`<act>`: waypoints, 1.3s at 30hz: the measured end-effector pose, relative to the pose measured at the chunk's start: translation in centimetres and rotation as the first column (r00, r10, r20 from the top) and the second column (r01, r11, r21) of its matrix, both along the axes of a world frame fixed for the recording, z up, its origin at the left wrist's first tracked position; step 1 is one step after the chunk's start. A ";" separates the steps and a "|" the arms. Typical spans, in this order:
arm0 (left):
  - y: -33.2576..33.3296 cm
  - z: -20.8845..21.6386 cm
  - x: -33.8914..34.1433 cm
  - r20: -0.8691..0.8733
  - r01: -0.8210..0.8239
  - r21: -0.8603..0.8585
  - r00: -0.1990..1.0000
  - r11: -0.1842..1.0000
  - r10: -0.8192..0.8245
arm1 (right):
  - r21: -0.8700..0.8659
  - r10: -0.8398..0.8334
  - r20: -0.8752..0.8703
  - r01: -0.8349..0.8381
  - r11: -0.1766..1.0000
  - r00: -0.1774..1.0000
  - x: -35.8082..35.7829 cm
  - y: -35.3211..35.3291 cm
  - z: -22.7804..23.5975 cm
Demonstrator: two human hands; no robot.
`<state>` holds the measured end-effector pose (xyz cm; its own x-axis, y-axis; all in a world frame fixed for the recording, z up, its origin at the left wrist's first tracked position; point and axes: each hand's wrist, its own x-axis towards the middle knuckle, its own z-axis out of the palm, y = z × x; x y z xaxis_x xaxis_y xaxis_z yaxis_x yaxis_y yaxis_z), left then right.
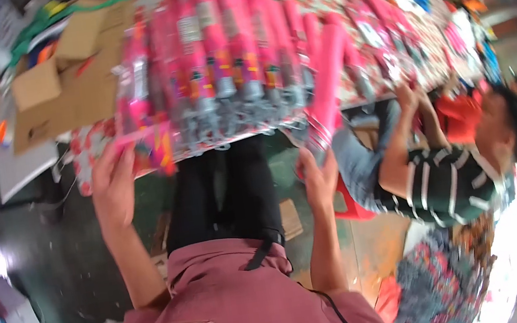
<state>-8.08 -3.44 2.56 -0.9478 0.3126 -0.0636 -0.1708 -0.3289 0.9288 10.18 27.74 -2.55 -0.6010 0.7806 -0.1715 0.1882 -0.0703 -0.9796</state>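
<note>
My right hand (320, 176) is closed around the lower end of a long pink tube-shaped item (329, 65), which looks like a folded umbrella and tilts up over the table edge. Silvery bands show just above my fingers. My left hand (113, 188) pinches the pink edge of a colourful printed packet (160, 145) at the table's front left; blur hides its kind. Between my hands, a row of similar pink tubes (213, 29) in clear wrapping lies on the table, with grey ends and cord loops toward me.
A red-and-white patterned cloth covers the table (84, 143). Opened cardboard (64, 96) lies at the left, and more pink tubes (385, 25) at the right. A person in a striped shirt (446, 181) sits close on my right, both hands at the table edge. Grey-and-red material (431, 282) is heaped behind.
</note>
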 end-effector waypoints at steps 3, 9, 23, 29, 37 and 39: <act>1.1 2.1 -2.6 -0.125 0.006 0.215 0.992 0.977 0.022 | 0.010 0.019 0.018 -0.020 1.000 1.000 0.7 -4.0 3.8; 2.8 7.4 -4.4 -0.132 -0.157 0.294 0.970 0.943 0.202 | 0.367 0.200 0.026 -0.196 0.910 0.979 5.8 -5.9 3.1; 3.6 7.5 -5.5 -0.147 -0.269 0.251 0.939 0.930 0.311 | 0.792 0.501 0.029 -0.325 0.516 0.865 5.1 -6.8 4.8; 2.8 7.4 -5.1 -0.202 -0.151 0.291 0.956 0.945 0.215 | 0.765 0.420 0.178 -0.394 0.510 0.890 5.0 -6.5 4.7; 3.6 7.4 -4.6 -0.211 -0.223 0.235 0.938 0.946 0.274 | 0.745 0.428 0.204 -0.423 0.516 0.881 4.9 -7.2 4.6; 3.8 7.5 -4.4 -0.201 -0.240 0.197 0.939 0.951 0.279 | 0.760 0.447 0.200 -0.426 0.491 0.872 4.7 -7.3 4.5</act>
<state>-12.49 0.34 10.08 -0.9808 0.0415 0.1906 0.1467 -0.4873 0.8608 14.86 20.44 1.99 -0.8979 0.2429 0.3672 -0.0424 0.7825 -0.6212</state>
